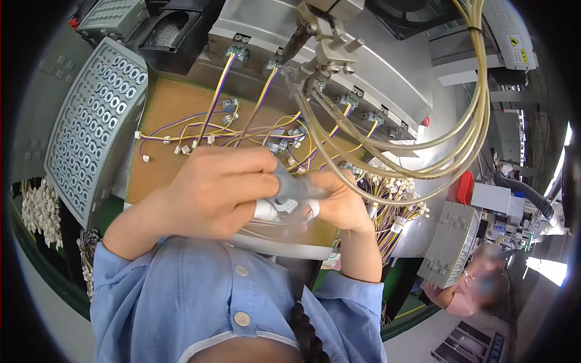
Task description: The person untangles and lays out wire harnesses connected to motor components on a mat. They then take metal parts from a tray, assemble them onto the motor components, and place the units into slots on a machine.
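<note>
Both my hands meet in the middle of the view, over a brown work board (pixel 175 103). My left hand (pixel 212 193) is curled around a small grey part (pixel 292 189) with white pieces under it, thumb and forefinger pinching its top. My right hand (pixel 340 204) grips the same part from the other side, and a white cover shows on one fingertip. Blue shirt sleeves run down from both wrists. The hands hide how the part is built.
Yellow and purple wire harnesses (pixel 200 133) with white connectors lie on the board. A grey tray of ring parts (pixel 97 121) leans at left, with a heap of white connectors (pixel 41 212) below. Beige hoses (pixel 448 145) loop from a metal machine (pixel 363 66). A co-worker (pixel 478 290) sits lower right.
</note>
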`<state>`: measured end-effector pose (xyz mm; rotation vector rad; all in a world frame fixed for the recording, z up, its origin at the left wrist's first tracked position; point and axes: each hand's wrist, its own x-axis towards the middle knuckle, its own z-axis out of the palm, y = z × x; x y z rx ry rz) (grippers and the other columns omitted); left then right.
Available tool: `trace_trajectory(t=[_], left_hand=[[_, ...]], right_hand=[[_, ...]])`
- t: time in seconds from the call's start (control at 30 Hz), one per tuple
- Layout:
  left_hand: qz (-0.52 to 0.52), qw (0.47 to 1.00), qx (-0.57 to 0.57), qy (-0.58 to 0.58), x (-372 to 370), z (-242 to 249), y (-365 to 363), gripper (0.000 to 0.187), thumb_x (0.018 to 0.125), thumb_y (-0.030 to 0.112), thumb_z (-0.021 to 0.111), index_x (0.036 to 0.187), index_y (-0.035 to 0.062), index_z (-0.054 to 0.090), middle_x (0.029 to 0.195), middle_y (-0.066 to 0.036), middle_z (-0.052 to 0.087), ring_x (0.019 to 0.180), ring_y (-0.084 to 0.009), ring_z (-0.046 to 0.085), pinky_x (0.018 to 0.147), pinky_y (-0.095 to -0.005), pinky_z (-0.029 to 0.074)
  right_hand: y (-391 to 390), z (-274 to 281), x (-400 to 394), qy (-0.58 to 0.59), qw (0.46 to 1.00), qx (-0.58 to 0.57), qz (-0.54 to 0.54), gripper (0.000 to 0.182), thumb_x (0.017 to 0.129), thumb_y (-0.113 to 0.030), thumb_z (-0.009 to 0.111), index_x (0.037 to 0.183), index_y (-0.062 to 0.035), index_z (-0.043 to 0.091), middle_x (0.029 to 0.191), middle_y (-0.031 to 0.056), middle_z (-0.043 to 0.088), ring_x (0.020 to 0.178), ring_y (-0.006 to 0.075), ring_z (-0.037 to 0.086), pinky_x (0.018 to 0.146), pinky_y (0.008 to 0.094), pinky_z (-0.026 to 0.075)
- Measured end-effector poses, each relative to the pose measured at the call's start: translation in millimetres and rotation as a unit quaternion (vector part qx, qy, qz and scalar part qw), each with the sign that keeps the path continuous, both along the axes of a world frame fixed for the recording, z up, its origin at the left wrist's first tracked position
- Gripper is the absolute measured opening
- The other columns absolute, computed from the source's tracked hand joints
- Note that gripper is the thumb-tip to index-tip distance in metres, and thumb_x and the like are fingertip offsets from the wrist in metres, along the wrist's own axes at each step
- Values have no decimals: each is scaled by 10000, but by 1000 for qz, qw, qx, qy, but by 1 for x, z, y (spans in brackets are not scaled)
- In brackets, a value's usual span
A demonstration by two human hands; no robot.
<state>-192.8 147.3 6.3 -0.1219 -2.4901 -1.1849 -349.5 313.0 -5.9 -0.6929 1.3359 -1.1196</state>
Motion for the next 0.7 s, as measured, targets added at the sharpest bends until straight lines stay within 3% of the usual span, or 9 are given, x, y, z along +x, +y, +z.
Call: trace_trajectory(t=[0.07,0.1,0.17,0.23,0.3,0.4,0.57,0.6,0.7], left_hand=[[-30,998,58,6,-10,-5,-3,239,568,45,671,799,23,615,791,-79,538,711,-223,542,604,-307,431],[-60,991,118,7,-16,-9,-3,207,582,58,674,752,9,567,824,-98,496,752,-247,518,655,-322,430],[-49,986,162,12,-15,-19,13,316,614,125,714,876,16,575,881,-97,499,850,-247,490,723,-324,400],[100,966,236,17,-11,-25,23,456,628,149,731,1026,33,542,912,-82,514,811,-223,500,692,-298,406],[87,965,247,-31,3,-31,10,556,631,115,740,1116,29,483,944,-75,527,814,-179,509,686,-271,412],[143,901,404,-64,18,-40,6,554,696,104,712,1151,10,409,988,-39,499,895,-120,492,751,-227,401],[184,902,390,-16,53,-55,-8,491,708,15,663,1138,-12,429,960,-53,517,871,-117,504,742,-243,423],[212,903,375,-14,61,-53,-12,468,729,57,652,1136,-9,430,933,-43,517,848,-115,505,735,-232,412],[266,896,356,-18,62,-53,-11,434,765,100,625,1138,-15,435,906,-40,531,821,-112,512,725,-221,399]], right_hand=[[2,5,-1,15,999,35,1,430,694,-187,732,1027,39,581,949,96,624,880,163,587,769,301,480],[2,5,0,41,996,-50,57,402,703,-217,720,987,36,590,958,96,616,889,177,580,762,305,471],[9,5,7,87,992,-89,-6,377,755,-258,664,958,51,588,921,108,617,844,188,591,737,301,468],[14,1,3,168,954,-188,-160,246,756,-74,626,974,27,574,715,78,617,536,104,590,450,221,470],[30,-11,-12,-76,872,-164,-454,259,831,-243,528,889,8,551,628,87,577,444,120,530,380,268,480],[39,-31,-51,-72,868,-169,-462,336,852,-321,490,912,8,523,663,117,567,391,147,479,327,266,427],[19,-43,-64,-32,845,-204,-494,351,867,-339,494,1007,-19,524,815,131,594,536,169,561,356,251,446],[23,-43,-69,-138,877,-191,-419,316,870,-316,506,1017,-36,522,855,133,589,630,165,580,425,278,489],[14,-31,-61,-110,859,-164,-473,408,860,-380,512,1061,-26,498,733,100,572,576,205,574,479,331,508]])
